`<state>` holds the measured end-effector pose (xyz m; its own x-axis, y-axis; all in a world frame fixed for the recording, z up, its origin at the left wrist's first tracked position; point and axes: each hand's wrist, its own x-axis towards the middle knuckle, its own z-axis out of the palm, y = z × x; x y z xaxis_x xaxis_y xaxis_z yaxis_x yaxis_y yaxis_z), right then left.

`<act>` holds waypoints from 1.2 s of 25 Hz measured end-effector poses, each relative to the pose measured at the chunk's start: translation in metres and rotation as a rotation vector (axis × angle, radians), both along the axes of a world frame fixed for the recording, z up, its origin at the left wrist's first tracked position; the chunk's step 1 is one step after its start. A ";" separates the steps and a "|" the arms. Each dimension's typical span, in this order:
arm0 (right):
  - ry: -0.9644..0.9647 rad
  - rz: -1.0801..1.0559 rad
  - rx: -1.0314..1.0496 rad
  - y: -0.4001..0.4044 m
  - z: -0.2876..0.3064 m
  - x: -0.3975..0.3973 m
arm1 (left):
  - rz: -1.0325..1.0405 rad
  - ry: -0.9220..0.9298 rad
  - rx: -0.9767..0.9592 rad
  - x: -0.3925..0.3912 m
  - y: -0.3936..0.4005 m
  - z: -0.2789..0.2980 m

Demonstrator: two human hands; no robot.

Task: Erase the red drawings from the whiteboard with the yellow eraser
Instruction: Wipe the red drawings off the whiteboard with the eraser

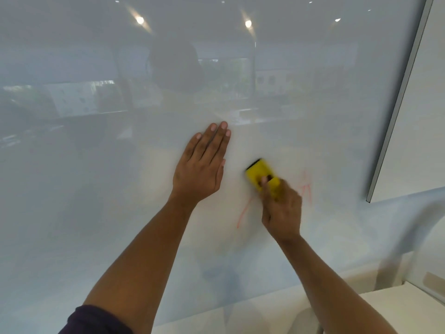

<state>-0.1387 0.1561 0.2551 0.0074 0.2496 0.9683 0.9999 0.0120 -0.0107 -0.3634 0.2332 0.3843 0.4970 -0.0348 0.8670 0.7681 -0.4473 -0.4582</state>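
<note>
A glossy whiteboard (pixel 96 189) fills most of the view. My right hand (pixel 283 213) grips the yellow eraser (pixel 261 175) and presses it against the board; both are motion-blurred. Faint red marks lie around it: a slanted red stroke (pixel 243 213) below left of the eraser, and red scribbles (pixel 307 186) to the right of my hand. My hand hides any marks between them. My left hand (pixel 203 165) rests flat on the board, fingers together, just left of the eraser and apart from it.
The board's metal right edge (pixel 397 104) runs diagonally at the upper right, with a white wall beyond. A white ledge or table (pixel 361 309) sits below at the lower right. The board reflects ceiling lights and a person's silhouette.
</note>
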 end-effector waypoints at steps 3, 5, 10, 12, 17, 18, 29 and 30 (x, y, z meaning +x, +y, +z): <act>-0.075 -0.008 -0.011 -0.007 0.024 0.028 | 0.009 -0.005 -0.004 0.000 0.000 -0.001; 0.446 -0.068 0.070 -0.003 0.040 0.016 | 0.004 -0.015 -0.009 0.000 -0.001 -0.003; -0.327 0.132 -0.121 -0.010 -0.017 -0.021 | -0.011 -0.039 -0.011 0.001 -0.002 -0.017; -0.450 0.100 -0.131 -0.014 -0.010 0.002 | -0.010 -0.019 -0.029 -0.003 -0.003 -0.044; 0.145 0.019 -0.025 0.001 -0.010 -0.032 | -0.038 0.007 -0.053 -0.014 -0.004 -0.084; -0.005 0.083 -0.060 -0.002 -0.026 -0.037 | -0.043 0.004 -0.053 -0.015 -0.004 -0.083; -0.383 0.098 -0.127 -0.009 -0.057 -0.003 | -0.025 -0.018 -0.037 -0.011 0.001 -0.089; -0.510 0.103 -0.157 -0.012 -0.052 0.013 | -0.027 -0.021 -0.034 -0.011 0.001 -0.088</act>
